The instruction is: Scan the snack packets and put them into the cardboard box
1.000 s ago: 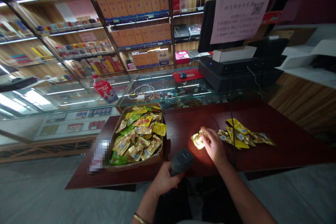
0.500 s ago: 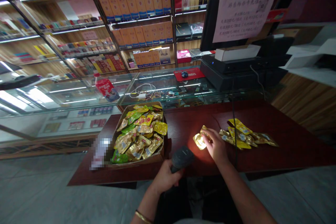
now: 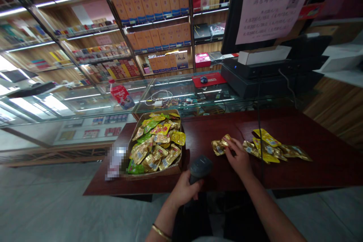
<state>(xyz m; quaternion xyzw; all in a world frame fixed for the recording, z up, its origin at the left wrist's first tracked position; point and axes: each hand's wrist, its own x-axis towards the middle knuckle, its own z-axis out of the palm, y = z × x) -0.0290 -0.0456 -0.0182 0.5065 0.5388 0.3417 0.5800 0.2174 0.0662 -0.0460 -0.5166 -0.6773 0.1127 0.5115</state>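
Note:
Wrapped around the handle of a dark barcode scanner [image 3: 200,167] is my left hand [image 3: 185,189], near the front edge of the dark red table. The scanner's head points forward and to the right. My right hand [image 3: 238,158] pinches a gold snack packet [image 3: 219,146] just above or on the tabletop; I cannot tell which. Just right of that hand lies a loose pile of gold and yellow packets [image 3: 268,147]. To the left stands an open cardboard box [image 3: 181,160] heaped with gold, yellow and green packets [image 3: 157,140].
A dark cable [image 3: 259,121] hangs down in front of the packet pile. Behind the table [image 3: 198,132] is a glass display counter [image 3: 181,90] carrying a red bottle [image 3: 121,94], a mouse [image 3: 203,79] and a monitor [image 3: 232,22]. A blurred-out object [image 3: 115,162] lies left of the box.
The bright light from the scanner on the gold packet has gone out. The view has shifted slightly; both hands keep their holds.

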